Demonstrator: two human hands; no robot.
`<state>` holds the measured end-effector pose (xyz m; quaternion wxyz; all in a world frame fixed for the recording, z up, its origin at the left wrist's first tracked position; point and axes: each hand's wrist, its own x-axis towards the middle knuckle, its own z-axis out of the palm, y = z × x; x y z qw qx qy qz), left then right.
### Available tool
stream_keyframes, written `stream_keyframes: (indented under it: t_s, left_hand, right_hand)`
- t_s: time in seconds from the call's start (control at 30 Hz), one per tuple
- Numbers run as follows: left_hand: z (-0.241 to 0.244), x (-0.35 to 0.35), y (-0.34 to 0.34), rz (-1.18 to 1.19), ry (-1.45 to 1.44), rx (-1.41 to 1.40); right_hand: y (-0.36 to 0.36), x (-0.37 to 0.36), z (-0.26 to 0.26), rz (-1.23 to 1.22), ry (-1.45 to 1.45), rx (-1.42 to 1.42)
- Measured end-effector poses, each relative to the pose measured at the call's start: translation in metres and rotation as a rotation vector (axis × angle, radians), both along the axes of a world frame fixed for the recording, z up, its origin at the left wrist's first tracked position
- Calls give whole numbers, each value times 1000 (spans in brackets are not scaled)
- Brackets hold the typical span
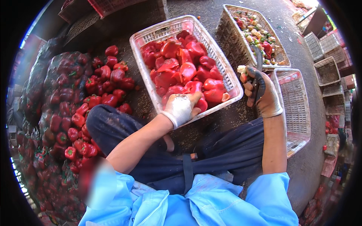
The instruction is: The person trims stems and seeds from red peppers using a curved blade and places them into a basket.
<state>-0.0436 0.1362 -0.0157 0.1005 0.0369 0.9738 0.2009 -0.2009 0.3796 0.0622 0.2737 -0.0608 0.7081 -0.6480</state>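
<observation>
My left hand [181, 106], in a white knit glove, is at the near rim of a white plastic crate [226, 104] of red bell pepper pieces [181, 65]. Its thumb and forefinger are around a red bell pepper piece [202, 104], partly hidden by the hand. To the right, my right hand [261, 90], in a white glove with dark-stained fingers, grips a knife [256, 84] with the blade [258, 56] pointing away from me. A pale pepper core [241, 69] is held at that hand's fingertips.
Whole red bell peppers [104, 82] lie heaped at left beside full mesh sacks [65, 93]. A second crate [226, 42] holds pepper cores and stems [256, 34]. Another white crate [295, 110] stands right of my right hand. More crates [326, 70] line the far right.
</observation>
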Motion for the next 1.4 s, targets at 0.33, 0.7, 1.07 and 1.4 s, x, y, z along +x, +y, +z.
stream_keyframes:
  t_s: [0.33,0.7,1.07,1.4]
  left_hand:
    - [-74,-43,34,136,-24,17]
    - [82,71,-166,639,386,513]
    - [-10,285,-398,1282,-269,-483]
    - [-32,306,-450,970,-666,-627]
  right_hand:
    - [113,-145,3,-189,48,25]
    - [89,-287,-100,-7,447,498]
    - [44,-201,-121,34,377,474]
    - [-4,-113,-69,115,240,297]
